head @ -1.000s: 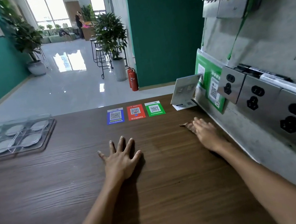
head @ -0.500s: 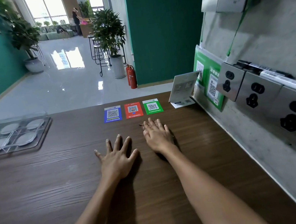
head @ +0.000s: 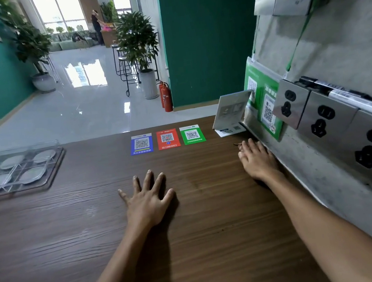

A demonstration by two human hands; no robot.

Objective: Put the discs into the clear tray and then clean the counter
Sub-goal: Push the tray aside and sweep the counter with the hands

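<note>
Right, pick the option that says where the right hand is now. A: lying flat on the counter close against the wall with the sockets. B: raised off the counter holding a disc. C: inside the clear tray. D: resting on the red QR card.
A: the right hand lies flat on the counter at the foot of the wall, apart from the cards and tray.

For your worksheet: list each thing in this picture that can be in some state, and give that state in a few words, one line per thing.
clear tray: flat on the counter, discs in its compartments
discs: lying flat inside the tray
counter: bare wood, small brown scrap by the wall
left hand: flat, fingers spread
right hand: flat on the counter beside the wall
QR cards: three, lying flat
</note>
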